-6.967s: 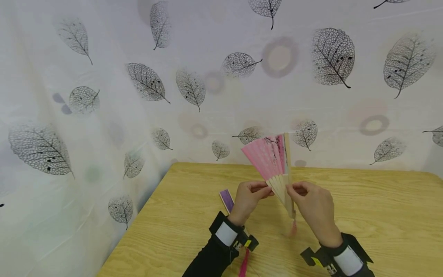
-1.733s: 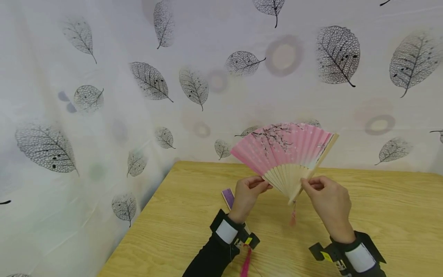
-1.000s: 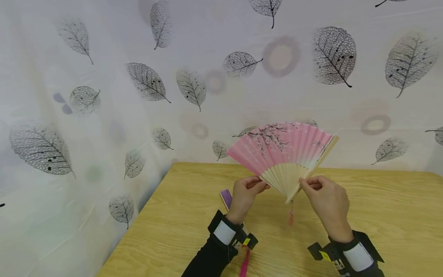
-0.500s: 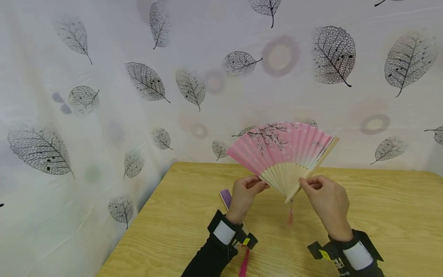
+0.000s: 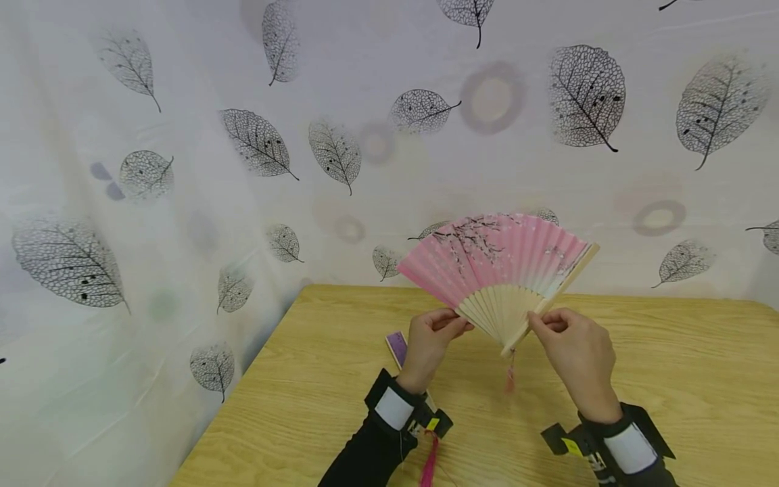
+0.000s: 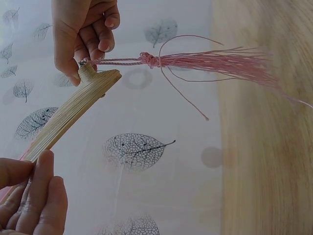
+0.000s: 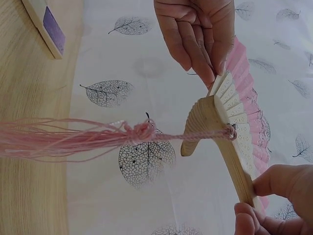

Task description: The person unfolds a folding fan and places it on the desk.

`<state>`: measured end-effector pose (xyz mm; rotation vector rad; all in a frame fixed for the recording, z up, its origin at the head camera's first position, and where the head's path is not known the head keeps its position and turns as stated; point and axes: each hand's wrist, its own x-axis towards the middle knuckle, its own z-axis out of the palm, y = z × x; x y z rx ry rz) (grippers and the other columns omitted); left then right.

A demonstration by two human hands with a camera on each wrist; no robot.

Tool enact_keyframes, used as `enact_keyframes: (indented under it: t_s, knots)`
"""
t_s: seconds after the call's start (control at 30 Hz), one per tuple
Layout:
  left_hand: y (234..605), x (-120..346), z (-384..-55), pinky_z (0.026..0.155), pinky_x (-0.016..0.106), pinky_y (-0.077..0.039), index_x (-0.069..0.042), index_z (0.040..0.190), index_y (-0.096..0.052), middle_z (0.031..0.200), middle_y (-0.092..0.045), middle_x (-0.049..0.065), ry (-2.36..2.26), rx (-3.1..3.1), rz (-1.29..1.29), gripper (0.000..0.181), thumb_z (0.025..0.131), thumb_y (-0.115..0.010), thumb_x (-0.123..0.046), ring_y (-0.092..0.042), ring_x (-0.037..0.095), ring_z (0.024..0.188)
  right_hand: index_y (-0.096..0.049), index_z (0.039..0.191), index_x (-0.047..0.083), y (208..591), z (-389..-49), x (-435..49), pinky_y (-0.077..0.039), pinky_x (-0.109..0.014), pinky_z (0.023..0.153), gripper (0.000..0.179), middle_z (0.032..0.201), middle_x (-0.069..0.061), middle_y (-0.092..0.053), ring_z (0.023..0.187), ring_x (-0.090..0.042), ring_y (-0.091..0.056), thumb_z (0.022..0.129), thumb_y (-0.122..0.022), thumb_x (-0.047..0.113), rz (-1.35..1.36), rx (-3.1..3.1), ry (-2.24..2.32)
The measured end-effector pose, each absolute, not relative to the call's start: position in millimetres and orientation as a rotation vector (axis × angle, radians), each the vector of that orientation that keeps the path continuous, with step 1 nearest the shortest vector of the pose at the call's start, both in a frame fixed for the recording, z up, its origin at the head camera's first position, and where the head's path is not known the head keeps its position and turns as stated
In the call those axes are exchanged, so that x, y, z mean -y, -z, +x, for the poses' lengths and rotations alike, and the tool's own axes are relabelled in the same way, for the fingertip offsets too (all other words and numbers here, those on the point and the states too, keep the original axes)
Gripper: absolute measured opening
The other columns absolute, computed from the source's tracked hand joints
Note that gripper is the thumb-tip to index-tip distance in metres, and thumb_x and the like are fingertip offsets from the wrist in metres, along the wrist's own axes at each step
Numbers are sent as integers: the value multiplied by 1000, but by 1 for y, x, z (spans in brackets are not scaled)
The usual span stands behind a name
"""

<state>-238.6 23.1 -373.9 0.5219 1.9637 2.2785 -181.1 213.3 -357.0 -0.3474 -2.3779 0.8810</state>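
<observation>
A pink folding fan [image 5: 499, 257] with dark branches and pale blossoms is spread wide, held up over the table. My left hand [image 5: 429, 345] pinches its left outer rib between thumb and fingers. On the other side, my right hand [image 5: 578, 358] pinches the thick wooden right guard [image 7: 234, 166]. The bare wooden ribs [image 5: 502, 308] meet at a pivot between and below the hands. From that pivot hangs a pink tassel [image 6: 205, 61] on a braided cord. In the right wrist view, the fingers of the left hand [image 7: 200, 39] reach the ribs from the far side.
On the wooden table [image 5: 328, 392], a narrow purple piece with pale wooden edges [image 5: 396, 348] lies partly hidden beneath my left forearm. A bright pink tassel [image 5: 429, 460] lies near that wrist. A leaf-printed curtain [image 5: 377, 203] stands behind the table.
Since seven seconds ago the fan has gone from partly to widely spread, the right hand moving right with its guard. Over the last second, the guard tips very slightly further right.
</observation>
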Motion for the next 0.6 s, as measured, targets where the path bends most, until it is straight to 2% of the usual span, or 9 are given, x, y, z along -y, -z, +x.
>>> enact_keyframes:
  t_s: [0.17, 0.37, 0.6]
  knots:
    - [374, -23, -239, 89, 34, -53, 7, 106, -64, 101, -66, 25, -2281, -1964, 508, 24, 87, -61, -8, -68, 21, 90, -69, 76, 3, 357, -182, -214, -30, -24, 35, 32, 66, -11, -65, 50, -12, -50, 82, -66, 34, -345, 2377, -882]
    - [375, -24, -239, 85, 31, -55, 9, 104, -64, 100, -66, 26, -2297, -1971, 509, 23, 87, -61, -6, -68, 21, 89, -69, 76, 5, 359, -183, -215, -33, -25, 35, 29, 65, -8, -65, 50, -11, -50, 82, -67, 34, -349, 2359, -878]
    - [376, -26, -240, 88, 37, -54, 10, 103, -63, 99, -66, 27, -2338, -1953, 496, 22, 86, -61, -4, -68, 19, 87, -69, 77, 5, 357, -182, -215, -32, -23, 36, 30, 67, -10, -65, 52, -12, -51, 82, -66, 35, -360, 2357, -893]
